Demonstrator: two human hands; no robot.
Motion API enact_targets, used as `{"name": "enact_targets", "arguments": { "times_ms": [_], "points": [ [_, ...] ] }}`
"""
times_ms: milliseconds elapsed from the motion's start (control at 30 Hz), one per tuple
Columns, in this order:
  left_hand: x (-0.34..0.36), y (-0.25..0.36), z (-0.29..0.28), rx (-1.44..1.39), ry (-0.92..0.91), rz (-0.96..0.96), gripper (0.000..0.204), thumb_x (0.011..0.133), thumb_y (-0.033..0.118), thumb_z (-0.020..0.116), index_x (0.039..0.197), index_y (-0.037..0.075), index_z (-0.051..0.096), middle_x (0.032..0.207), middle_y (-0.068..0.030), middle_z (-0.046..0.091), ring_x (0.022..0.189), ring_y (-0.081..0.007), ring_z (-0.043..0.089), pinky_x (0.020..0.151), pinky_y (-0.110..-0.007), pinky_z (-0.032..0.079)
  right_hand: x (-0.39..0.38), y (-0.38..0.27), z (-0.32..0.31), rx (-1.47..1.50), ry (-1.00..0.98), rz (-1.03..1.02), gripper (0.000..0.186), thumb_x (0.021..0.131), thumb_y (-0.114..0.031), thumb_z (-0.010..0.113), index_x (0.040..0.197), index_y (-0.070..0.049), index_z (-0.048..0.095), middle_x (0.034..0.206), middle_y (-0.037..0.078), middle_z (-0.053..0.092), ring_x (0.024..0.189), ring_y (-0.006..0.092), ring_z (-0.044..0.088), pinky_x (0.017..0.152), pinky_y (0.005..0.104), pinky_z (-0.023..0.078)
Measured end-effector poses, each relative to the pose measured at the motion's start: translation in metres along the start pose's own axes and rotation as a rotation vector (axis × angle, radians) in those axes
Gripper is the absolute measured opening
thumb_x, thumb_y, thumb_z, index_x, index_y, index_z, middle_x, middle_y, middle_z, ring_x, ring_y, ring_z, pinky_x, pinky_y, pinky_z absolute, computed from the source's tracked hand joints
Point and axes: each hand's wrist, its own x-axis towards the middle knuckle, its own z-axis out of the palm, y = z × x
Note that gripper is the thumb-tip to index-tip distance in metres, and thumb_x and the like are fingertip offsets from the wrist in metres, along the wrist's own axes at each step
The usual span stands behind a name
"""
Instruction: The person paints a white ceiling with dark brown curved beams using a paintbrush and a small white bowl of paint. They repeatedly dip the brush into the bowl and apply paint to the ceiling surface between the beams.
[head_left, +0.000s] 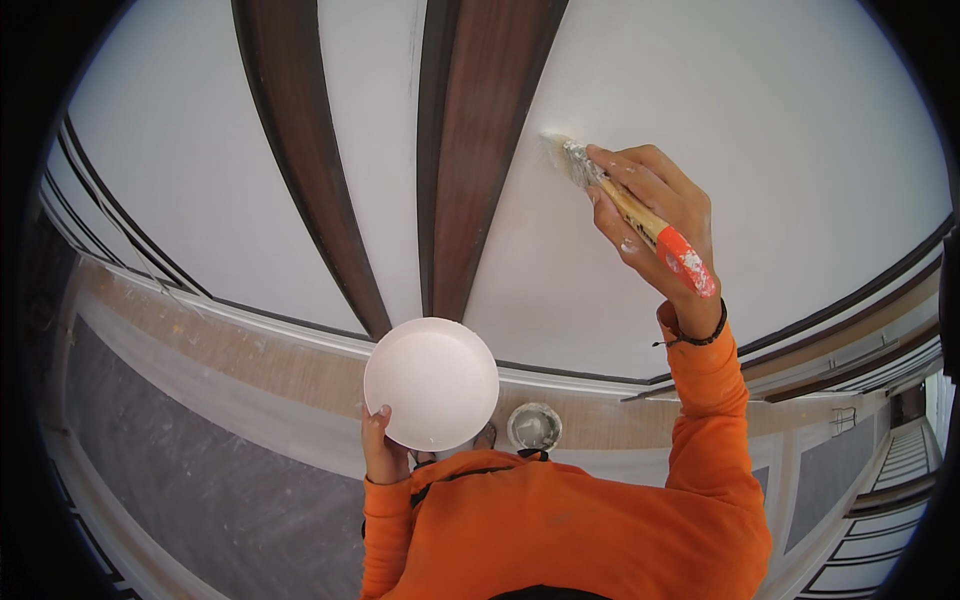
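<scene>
Paint-spattered brush (630,211), tilted, red-ended; round whitish bowl (493,377) lower left.

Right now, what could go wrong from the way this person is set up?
The right grip has the tip of the brush close to the dark brown strip, so a sideways slip might mark it. The left grip holds the round white container at one edge, so it might tip if that hold loosens. A bucket stands near the person's feet, so a careless step might knock it.
</scene>
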Motion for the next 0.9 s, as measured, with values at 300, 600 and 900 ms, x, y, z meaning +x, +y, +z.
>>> {"name": "enact_targets", "arguments": {
  "times_ms": [300,600,900],
  "points": [
    [-0.006,0.0,0.003,-0.004,0.002,-0.018,0.059,0.096,0.035,0.06,0.144,0.003,0.049,0.134,-0.0126,0.061,0.12,-0.0266,0.063,0.094,-0.042,0.056,-0.034,0.001,0.022,0.163,-0.178,0.055,0.03,0.082,-0.004,0.075,0.111,-0.004,0.073,0.093,0.008,0.066,0.064,0.0192,0.065,0.058,0.0302,0.055],
    [-0.002,0.001,-0.003,-0.017,0.014,-0.017,0.061,0.095,0.038,0.058,0.144,0.003,0.049,0.138,-0.0126,0.058,0.125,-0.0272,0.06,0.097,-0.044,0.054,0.013,0.003,-0.01,0.039,0.095,-0.033,0.026,0.081,-0.003,0.073,0.106,-0.002,0.073,0.087,0.009,0.068,0.065,0.0208,0.066,0.058,0.0302,0.055],
    [-0.005,0.0,-0.006,-0.025,0.094,-0.003,0.062,0.095,0.04,0.059,0.145,0.005,0.049,0.14,-0.0116,0.059,0.124,-0.0273,0.061,0.096,-0.044,0.056,-0.029,0.003,0.017,0.198,-0.081,0.072,0.027,0.079,-0.001,0.074,0.106,-0.002,0.073,0.086,0.009,0.066,0.064,0.0205,0.065,0.058,0.0303,0.054]
  ]
}}
